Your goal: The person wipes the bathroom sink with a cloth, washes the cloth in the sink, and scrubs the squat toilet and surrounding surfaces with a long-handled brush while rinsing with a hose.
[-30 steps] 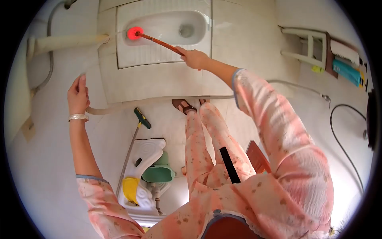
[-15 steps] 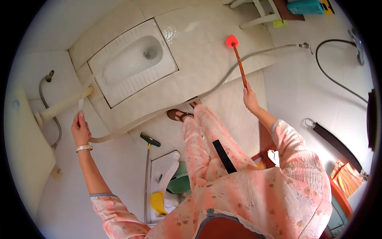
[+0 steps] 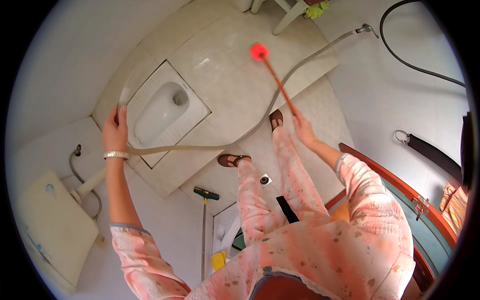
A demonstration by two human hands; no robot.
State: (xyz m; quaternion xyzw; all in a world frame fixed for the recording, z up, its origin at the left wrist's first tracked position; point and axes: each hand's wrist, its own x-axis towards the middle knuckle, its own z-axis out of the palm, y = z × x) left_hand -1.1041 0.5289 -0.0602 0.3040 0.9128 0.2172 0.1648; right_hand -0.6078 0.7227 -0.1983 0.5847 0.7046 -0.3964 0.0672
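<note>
My left hand (image 3: 116, 131), with a light band at the wrist, is closed around the free end of a grey hose (image 3: 185, 148) at the left of the squat toilet (image 3: 189, 116). A pale streak reaches past the fingers; whether it is water or the hose tip I cannot tell. The hose loops across the tiles and runs up to a metal tap (image 3: 367, 30) at the upper right. My right hand (image 3: 304, 131) grips the lower end of a long-handled toilet brush (image 3: 278, 84). Its round red head hangs over the raised tiled floor, right of the toilet.
A cistern (image 3: 60, 227) and its pipe are at the left. A squeegee-like floor tool (image 3: 206, 194) stands near a floor drain (image 3: 265, 179). A step edge crosses before my feet. A red-framed door (image 3: 400, 190) is at the right, and a stool (image 3: 290, 15) at the top.
My view has shifted, and I have moved one foot closer to the step's right part. The brush has swung left. My left hand with the hose now sits beside the toilet's left edge.
</note>
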